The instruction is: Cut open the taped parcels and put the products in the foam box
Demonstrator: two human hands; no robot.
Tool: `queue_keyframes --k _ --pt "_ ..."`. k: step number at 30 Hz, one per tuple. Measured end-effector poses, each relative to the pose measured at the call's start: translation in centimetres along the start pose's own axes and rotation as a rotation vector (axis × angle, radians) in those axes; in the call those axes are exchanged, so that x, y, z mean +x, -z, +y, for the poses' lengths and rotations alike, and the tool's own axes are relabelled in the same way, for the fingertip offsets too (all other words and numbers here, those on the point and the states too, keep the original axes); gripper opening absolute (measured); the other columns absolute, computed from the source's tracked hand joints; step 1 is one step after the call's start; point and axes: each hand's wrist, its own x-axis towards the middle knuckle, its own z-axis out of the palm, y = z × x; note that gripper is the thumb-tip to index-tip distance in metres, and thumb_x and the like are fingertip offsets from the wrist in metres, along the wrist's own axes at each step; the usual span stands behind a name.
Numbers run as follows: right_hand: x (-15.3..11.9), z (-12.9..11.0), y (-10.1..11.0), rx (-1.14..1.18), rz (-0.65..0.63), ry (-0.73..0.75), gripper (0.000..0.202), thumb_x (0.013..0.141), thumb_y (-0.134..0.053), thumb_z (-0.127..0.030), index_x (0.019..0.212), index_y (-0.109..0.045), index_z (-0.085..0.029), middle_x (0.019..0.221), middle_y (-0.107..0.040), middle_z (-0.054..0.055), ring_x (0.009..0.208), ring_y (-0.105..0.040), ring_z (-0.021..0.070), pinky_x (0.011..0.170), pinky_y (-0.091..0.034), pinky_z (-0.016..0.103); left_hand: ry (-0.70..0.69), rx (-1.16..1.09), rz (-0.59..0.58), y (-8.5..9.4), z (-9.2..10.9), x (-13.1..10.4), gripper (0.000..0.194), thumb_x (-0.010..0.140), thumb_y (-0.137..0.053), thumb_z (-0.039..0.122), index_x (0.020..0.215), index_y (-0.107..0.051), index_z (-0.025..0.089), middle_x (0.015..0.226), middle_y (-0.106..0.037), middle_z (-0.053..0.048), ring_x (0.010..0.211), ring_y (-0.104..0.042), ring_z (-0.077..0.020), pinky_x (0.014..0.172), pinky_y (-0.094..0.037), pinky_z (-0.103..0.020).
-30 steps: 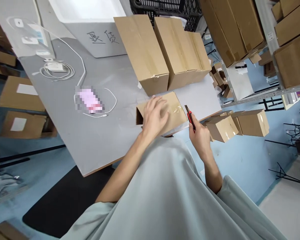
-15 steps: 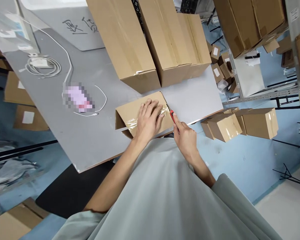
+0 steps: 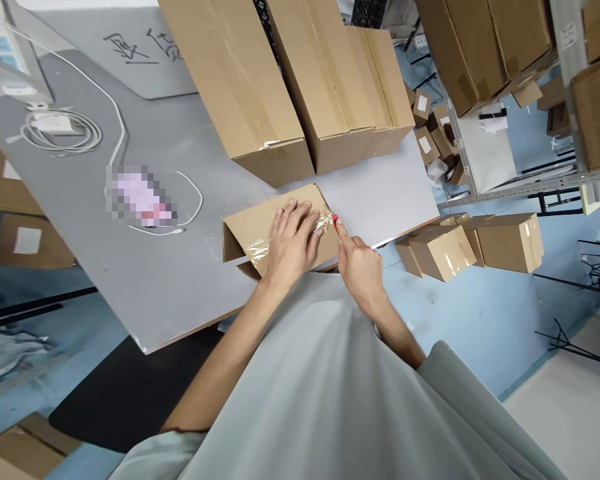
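A small cardboard box (image 3: 255, 223) lies at the table's near edge, with shiny clear tape across it and open flaps at its left end. My left hand (image 3: 291, 241) rests on top of the box, fingers spread. In my right hand (image 3: 359, 267) is a red cutter (image 3: 335, 222), mostly hidden by the fingers, with the index finger stretched along it. The cutter's tip is at the taped right end of the box.
Large cardboard boxes (image 3: 260, 100) stand behind the small box on the grey table (image 3: 170, 293). A blurred pink object (image 3: 143, 197), a white cable and a coiled cord (image 3: 63, 130) lie to the left. More boxes (image 3: 443, 253) are on the floor at right.
The whole view has shifted, so the table things appear further left. My right hand has moved up closer to the box's right end, covering more of the cutter. My left hand stays on the box.
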Motion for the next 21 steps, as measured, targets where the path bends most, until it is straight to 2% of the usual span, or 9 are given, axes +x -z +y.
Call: queue_keyframes --k 4,8,11,14,16,18,19,21 --pt "0.0 -0.5 0.9 -0.045 -0.008 0.016 0.073 0.118 -0.042 -0.015 0.187 -0.027 -0.030 0.127 -0.080 0.015 0.096 -0.083 0.0238 0.087 -0.064 0.032 0.006 -0.013 0.010 -0.2 -0.1 0.1 0.043 0.114 -0.053 0.049 0.151 -0.069 0.033 0.168 -0.065 -0.011 0.172 -0.042 -0.0388 0.144 -0.022 -0.071" --pt "-1.4 -0.2 1.4 -0.079 -0.096 -0.038 0.076 0.113 -0.047 -0.007 0.185 -0.035 -0.027 0.118 -0.083 0.016 0.094 -0.084 0.0243 0.084 -0.064 0.031 0.016 -0.011 0.014 -0.2 -0.3 0.3 0.044 0.114 -0.053 0.049 0.151 -0.068 0.033 0.169 -0.064 -0.012 0.173 -0.040 -0.0383 0.145 -0.021 -0.070" --pt "-2.7 0.3 1.4 -0.089 -0.135 -0.070 0.076 0.112 -0.048 -0.007 0.184 -0.036 -0.026 0.119 -0.083 0.016 0.092 -0.084 0.0238 0.083 -0.064 0.030 0.005 0.002 0.014 -0.2 -0.5 0.3 0.043 0.114 -0.053 0.047 0.152 -0.068 0.033 0.171 -0.063 -0.011 0.174 -0.039 -0.0380 0.145 -0.020 -0.070" --pt "-4.2 0.8 2.0 -0.070 -0.129 -0.035 0.072 0.113 -0.046 -0.010 0.183 -0.038 -0.027 0.117 -0.084 0.014 0.090 -0.084 0.0233 0.080 -0.062 0.029 -0.005 0.021 0.017 -0.3 -0.5 0.2 0.043 0.115 -0.052 0.045 0.152 -0.069 0.032 0.172 -0.062 -0.012 0.174 -0.039 -0.0373 0.145 -0.019 -0.069" --pt "-4.9 1.7 2.3 -0.035 -0.080 -0.015 0.068 0.116 -0.045 -0.016 0.183 -0.039 -0.027 0.113 -0.085 0.013 0.087 -0.083 0.0236 0.079 -0.060 0.029 0.003 0.022 0.019 -0.3 -0.3 0.2 0.043 0.114 -0.053 0.046 0.152 -0.069 0.032 0.172 -0.062 -0.012 0.174 -0.040 -0.0372 0.145 -0.020 -0.069" --pt "-4.3 3.5 1.7 0.037 0.043 -0.026 0.062 0.120 -0.044 -0.027 0.182 -0.038 -0.024 0.111 -0.085 0.013 0.086 -0.082 0.0254 0.079 -0.059 0.031 0.013 0.007 0.023 0.0 0.0 0.1 0.044 0.114 -0.055 0.047 0.153 -0.069 0.032 0.171 -0.063 -0.012 0.173 -0.042 -0.0374 0.145 -0.022 -0.069" --pt "-3.3 4.8 0.9 0.091 0.123 -0.038 0.060 0.121 -0.043 -0.033 0.180 -0.040 -0.021 0.112 -0.085 0.014 0.088 -0.081 0.0268 0.080 -0.059 0.032 0.022 -0.002 0.036 0.3 0.1 -0.2 0.045 0.114 -0.056 0.048 0.154 -0.069 0.032 0.171 -0.063 -0.012 0.172 -0.043 -0.0373 0.145 -0.023 -0.069" --pt "0.4 8.1 -1.9 0.255 0.276 -0.042 0.055 0.121 -0.042 -0.043 0.167 -0.053 -0.015 0.112 -0.084 0.016 0.093 -0.080 0.0293 0.084 -0.058 0.034 0.060 0.002 0.105 1.3 0.2 -1.1 0.048 0.114 -0.057 0.048 0.159 -0.065 0.033 0.172 -0.062 -0.012 0.172 -0.043 -0.0373 0.144 -0.023 -0.069"
